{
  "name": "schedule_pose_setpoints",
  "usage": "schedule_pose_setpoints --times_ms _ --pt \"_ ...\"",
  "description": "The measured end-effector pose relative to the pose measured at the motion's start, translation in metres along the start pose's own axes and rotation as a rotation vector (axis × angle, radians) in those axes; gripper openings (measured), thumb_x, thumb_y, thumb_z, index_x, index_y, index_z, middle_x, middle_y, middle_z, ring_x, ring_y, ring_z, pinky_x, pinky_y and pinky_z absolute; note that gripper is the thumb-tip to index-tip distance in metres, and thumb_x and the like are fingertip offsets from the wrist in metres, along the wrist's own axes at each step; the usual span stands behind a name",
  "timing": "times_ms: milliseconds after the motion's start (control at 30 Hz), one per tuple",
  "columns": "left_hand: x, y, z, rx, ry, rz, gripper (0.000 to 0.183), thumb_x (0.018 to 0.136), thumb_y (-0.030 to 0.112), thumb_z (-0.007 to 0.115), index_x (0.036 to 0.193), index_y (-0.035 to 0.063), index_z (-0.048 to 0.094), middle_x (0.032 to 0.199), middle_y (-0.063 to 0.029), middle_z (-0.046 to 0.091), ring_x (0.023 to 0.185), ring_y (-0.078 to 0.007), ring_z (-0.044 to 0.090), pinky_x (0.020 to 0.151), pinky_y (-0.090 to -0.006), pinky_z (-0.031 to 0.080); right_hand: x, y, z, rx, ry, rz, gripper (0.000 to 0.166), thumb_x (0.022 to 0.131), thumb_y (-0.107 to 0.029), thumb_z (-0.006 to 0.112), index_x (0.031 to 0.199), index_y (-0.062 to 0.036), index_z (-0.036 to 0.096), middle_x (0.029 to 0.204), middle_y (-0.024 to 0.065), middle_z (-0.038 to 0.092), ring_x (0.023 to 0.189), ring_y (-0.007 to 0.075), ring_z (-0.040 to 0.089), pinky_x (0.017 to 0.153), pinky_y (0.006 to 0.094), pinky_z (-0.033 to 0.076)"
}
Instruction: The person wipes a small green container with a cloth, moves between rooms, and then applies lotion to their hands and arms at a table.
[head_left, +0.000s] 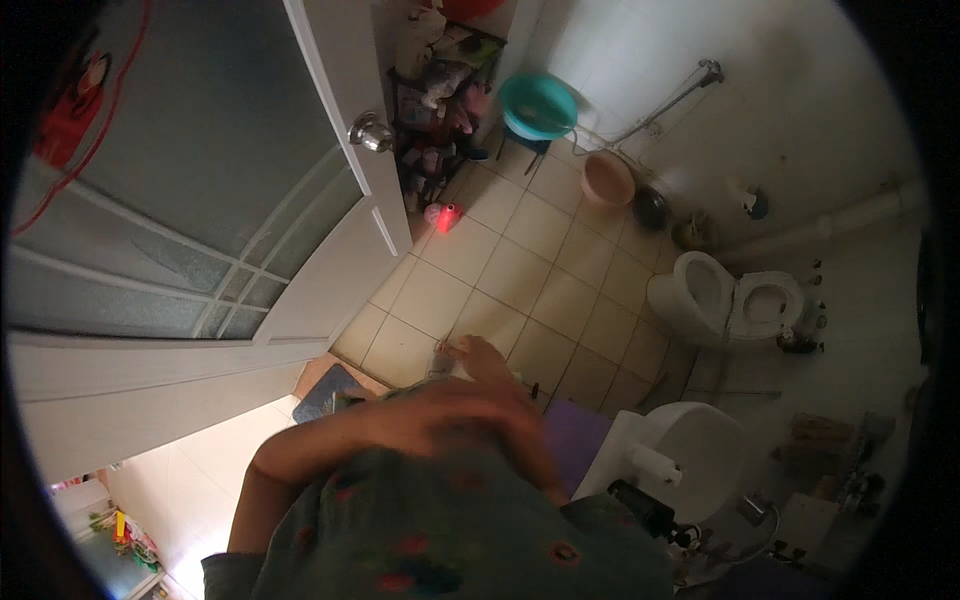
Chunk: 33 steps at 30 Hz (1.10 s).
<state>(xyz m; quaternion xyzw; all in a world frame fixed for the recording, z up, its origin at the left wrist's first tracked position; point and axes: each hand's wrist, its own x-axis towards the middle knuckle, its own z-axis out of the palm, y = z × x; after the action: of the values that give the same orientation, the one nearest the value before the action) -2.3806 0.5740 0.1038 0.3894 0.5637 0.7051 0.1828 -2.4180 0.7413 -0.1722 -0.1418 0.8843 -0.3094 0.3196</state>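
Note:
Both arms cross in front of my patterned green garment (450, 525). From the left, my left hand (480, 412) reaches over my right forearm. It is motion-blurred, and whether it touches or grips the forearm cannot be made out. Beyond it, my right hand (480, 358) extends above the tiled floor (517, 274), its fingers pointing left. No object shows clearly in either hand. A small greyish thing below the right fingers is too indistinct to name.
A white door (300, 315) with frosted glass stands ajar at left. A washbasin (701, 457) is at lower right, a toilet (765, 304) farther along. Against the far wall are a teal basin (536, 105), a pink basin (607, 180) and a cluttered rack (442, 97). A red bottle (448, 217) stands on the floor.

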Motion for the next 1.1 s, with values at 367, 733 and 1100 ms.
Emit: schedule_pose_setpoints --times_ms 367,733,1100 --pt "0.238 0.043 0.033 -1.443 -0.623 0.397 0.052 0.090 0.024 0.064 0.130 -0.0069 0.050 0.126 -0.0154 0.057 0.109 -0.0204 0.060 0.092 -0.0357 0.046 0.004 0.072 -0.089 0.162 0.135 0.189 0.045 0.098 -0.034 0.060 0.129 -0.0020 0.058 0.123 0.0170 0.065 0.111 0.0297 0.064 0.094 0.0402 0.051" --pt "0.330 0.027 -0.107 -1.325 -0.671 0.590 0.051 0.089 0.022 0.053 0.131 -0.0059 0.051 0.122 -0.0131 0.057 0.104 -0.0201 0.056 0.086 -0.0324 0.043 0.056 0.142 -0.168 0.376 0.241 0.533 0.045 0.099 -0.031 0.060 0.133 -0.0014 0.057 0.125 0.0201 0.064 0.112 0.0354 0.064 0.094 0.0461 0.051" --pt "0.440 -0.003 -0.231 -1.277 -0.720 0.871 0.049 0.087 0.020 0.047 0.130 -0.0043 0.050 0.122 -0.0136 0.057 0.103 -0.0214 0.057 0.084 -0.0335 0.044 0.212 0.154 -0.360 0.397 0.497 0.309 0.035 0.098 -0.021 0.060 0.126 0.0002 0.060 0.117 0.0116 0.069 0.102 0.0209 0.067 0.091 0.0351 0.051"
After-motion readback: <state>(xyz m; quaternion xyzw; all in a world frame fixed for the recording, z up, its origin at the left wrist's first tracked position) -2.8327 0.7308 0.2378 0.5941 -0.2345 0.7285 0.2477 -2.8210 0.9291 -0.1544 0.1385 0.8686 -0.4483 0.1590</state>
